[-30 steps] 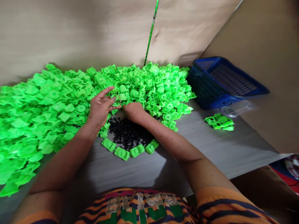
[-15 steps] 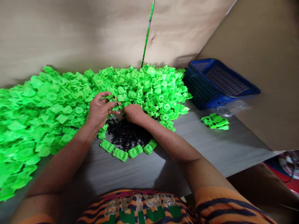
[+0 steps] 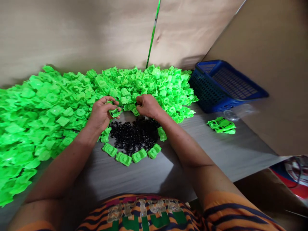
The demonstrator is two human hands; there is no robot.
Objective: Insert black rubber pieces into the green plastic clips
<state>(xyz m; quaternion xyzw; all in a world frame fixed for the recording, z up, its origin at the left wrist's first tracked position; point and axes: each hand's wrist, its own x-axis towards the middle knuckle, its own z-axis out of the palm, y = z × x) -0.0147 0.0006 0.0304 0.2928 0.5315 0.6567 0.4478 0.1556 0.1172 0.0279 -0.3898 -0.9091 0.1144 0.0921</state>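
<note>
My left hand (image 3: pixel 99 113) grips a green toy car body (image 3: pixel 115 112) with dark bits on it, between thumb and fingers. To its right, my right hand (image 3: pixel 149 106) is closed in a pinch above the far edge of a heap of small black plastic parts (image 3: pixel 132 136). Something dark shows at its fingertips, too small to make out. Around the near side of the heap, several green car bodies (image 3: pixel 123 158) lie in a curved row on the grey table (image 3: pixel 130 179).
A large pile of green plastic pieces (image 3: pixel 60 106) covers the left and back of the table against the wooden wall. At the back right stands a blue basket (image 3: pixel 211 93), with clear plastic (image 3: pixel 231 115) beside it. Green pieces with black parts (image 3: pixel 221 125) lie in front.
My right hand has moved right and slightly away from me, off the black heap's far left. The car body in my left hand has been tilted a little.
</note>
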